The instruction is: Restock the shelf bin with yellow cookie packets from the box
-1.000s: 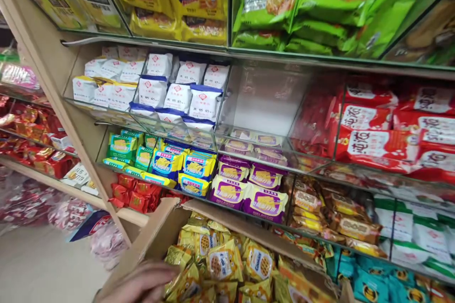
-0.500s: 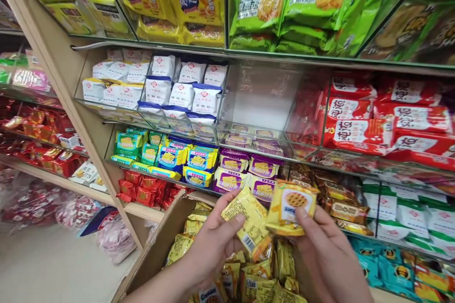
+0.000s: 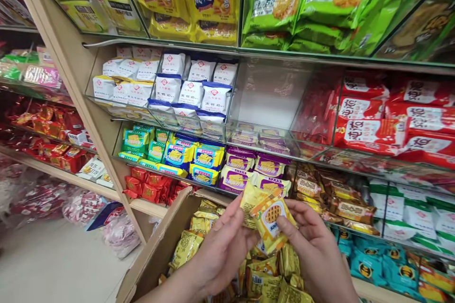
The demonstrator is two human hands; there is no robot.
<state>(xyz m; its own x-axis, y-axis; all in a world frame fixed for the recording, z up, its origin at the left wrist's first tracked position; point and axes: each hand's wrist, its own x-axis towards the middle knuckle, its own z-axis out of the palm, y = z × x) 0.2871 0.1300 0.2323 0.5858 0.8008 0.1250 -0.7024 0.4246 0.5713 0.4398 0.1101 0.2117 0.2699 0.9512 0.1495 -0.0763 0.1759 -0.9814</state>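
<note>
My left hand [image 3: 225, 241] is closed on a yellow cookie packet [image 3: 250, 199], which is partly covered by a second packet. That second cookie packet [image 3: 273, 220], showing a round waffle-patterned cookie, is pinched by the thumb and fingers of my right hand [image 3: 311, 241]. The two packets overlap, the right one tilted in front of the left. Below my hands stands an open cardboard box [image 3: 149, 246], holding many loose yellow cookie packets [image 3: 265, 281]. My forearms and hands hide part of its contents.
Ahead rises a shelf with clear compartments. Purple biscuit packets [image 3: 236, 177] lie behind the box, white packets [image 3: 190, 92] above left, red packets [image 3: 369, 132] to the right, teal packets [image 3: 369, 265] lower right. A wooden upright [image 3: 71, 80] stands left. Bagged goods [image 3: 119, 239] rest on the floor.
My right hand has brought its packet leftward and turned it, so it now overlaps the left packet. The view has shifted slightly, moving the shelf rightward in the picture.
</note>
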